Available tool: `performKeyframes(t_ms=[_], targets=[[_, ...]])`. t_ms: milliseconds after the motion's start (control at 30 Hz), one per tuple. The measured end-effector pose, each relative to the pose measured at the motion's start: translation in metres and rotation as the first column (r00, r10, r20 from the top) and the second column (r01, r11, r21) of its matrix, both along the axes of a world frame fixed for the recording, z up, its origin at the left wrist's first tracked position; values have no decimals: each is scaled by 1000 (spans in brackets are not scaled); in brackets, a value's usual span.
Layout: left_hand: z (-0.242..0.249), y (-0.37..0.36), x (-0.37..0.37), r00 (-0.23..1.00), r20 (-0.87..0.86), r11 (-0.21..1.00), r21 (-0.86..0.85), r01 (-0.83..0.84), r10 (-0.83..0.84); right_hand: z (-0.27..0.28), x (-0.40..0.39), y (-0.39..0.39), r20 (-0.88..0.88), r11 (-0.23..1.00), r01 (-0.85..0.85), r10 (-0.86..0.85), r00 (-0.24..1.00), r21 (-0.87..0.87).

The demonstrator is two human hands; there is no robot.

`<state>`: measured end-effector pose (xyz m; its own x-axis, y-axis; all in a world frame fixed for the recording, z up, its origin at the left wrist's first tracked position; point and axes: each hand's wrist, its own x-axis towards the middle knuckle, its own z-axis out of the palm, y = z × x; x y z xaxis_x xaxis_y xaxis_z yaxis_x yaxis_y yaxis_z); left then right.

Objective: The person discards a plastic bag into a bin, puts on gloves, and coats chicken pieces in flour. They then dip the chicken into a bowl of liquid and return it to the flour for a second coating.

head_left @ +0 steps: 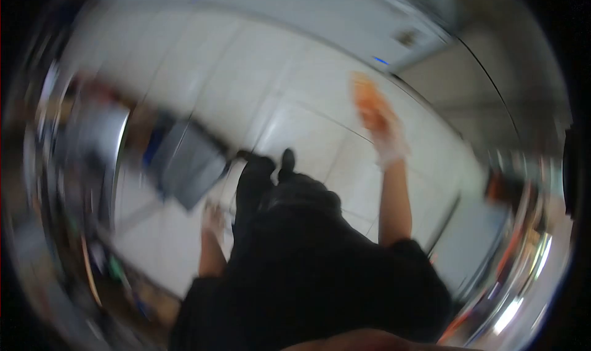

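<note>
My right hand, in what looks like a pale thin glove, is stretched out in front over the floor. Its fingers are closed around a blurred orange object, too smeared by motion for its kind to show. Low beside my left leg hangs my left hand, also pale as if gloved. Blur hides how its fingers are set and whether anything is in them.
White tiles cover the floor under my feet. A grey box-like object stands to the left. Ahead lies a long pale cabinet or counter front. Another grey surface and blurred shelving are on the right.
</note>
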<state>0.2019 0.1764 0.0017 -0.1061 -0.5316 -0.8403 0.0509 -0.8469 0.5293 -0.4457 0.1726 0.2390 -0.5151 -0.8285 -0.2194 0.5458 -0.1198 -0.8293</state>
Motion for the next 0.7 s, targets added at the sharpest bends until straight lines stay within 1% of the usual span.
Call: performKeyframes(t_ms=[33, 67, 100, 133, 167, 200, 267, 300, 333, 367, 400, 467, 500, 533, 567, 600, 633, 667, 700], targets=[[9, 14, -10, 972, 62, 972, -71, -223, 228, 2, 10, -11, 66, 1000, -13, 14, 998, -18], [17, 18, -11, 965, 80, 968, -44, -245, 248, -15, 6, -13, 115, 995, -83, 89, 989, -52], [32, 18, -17, 940, 144, 950, -10, -312, 310, -21, 8, -18, 185, 991, -128, 133, 974, -38], [56, 17, -22, 921, 256, 943, 86, -323, 292, -23, 12, -22, 244, 988, -151, 154, 957, -30], [66, 23, -26, 894, 338, 932, 105, -347, 294, -27, 11, -26, 219, 977, -212, 214, 952, -33], [67, 38, -20, 866, 333, 904, 81, -419, 372, -33, 15, -30, 187, 965, -257, 262, 947, -54], [61, 61, -23, 841, 354, 881, 84, -465, 410, -48, 16, -43, 143, 960, -279, 278, 950, -11], [66, 74, -22, 819, 379, 860, 102, -500, 431, -62, 14, -53, 135, 948, -319, 319, 938, -25], [63, 93, -21, 807, 362, 842, 99, -530, 466, -76, 7, -62, 111, 932, -360, 355, 928, 30], [81, 115, -12, 768, 363, 797, 101, -596, 528, -57, 5, -77, 85, 912, -403, 397, 914, 72], [78, 133, -9, 715, 372, 740, 101, -665, 592, -51, 11, -101, 77, 891, -450, 446, 892, 53], [80, 185, -7, 638, 326, 650, 89, -755, 698, -19, 48, -137, -11, 804, -595, 595, 804, -22], [72, 223, -9, 549, 280, 555, 65, -829, 787, -3, 70, -160, 18, 783, -618, 619, 786, 73], [61, 248, -11, 500, 217, 498, 67, -865, 838, -12, 81, -175, 12, 808, -585, 586, 810, 74], [59, 253, -16, 468, 233, 449, 135, -883, 852, -19, 78, -185, -26, 813, -576, 580, 815, 79], [63, 266, -20, 409, 262, 367, 193, -910, 874, -20, 71, -188, -55, 801, -594, 598, 799, 82], [34, 294, -8, 444, 259, 374, 277, -885, 858, -15, 83, -196, -54, 791, -608, 612, 789, 68], [5, 321, 1, 458, 258, 355, 361, -862, 851, -6, 108, -206, -97, 744, -668, 667, 739, 19], [37, 310, -17, 445, 361, 381, 239, -893, 819, -1, 135, -215, -133, 674, -738, 729, 672, -30]])
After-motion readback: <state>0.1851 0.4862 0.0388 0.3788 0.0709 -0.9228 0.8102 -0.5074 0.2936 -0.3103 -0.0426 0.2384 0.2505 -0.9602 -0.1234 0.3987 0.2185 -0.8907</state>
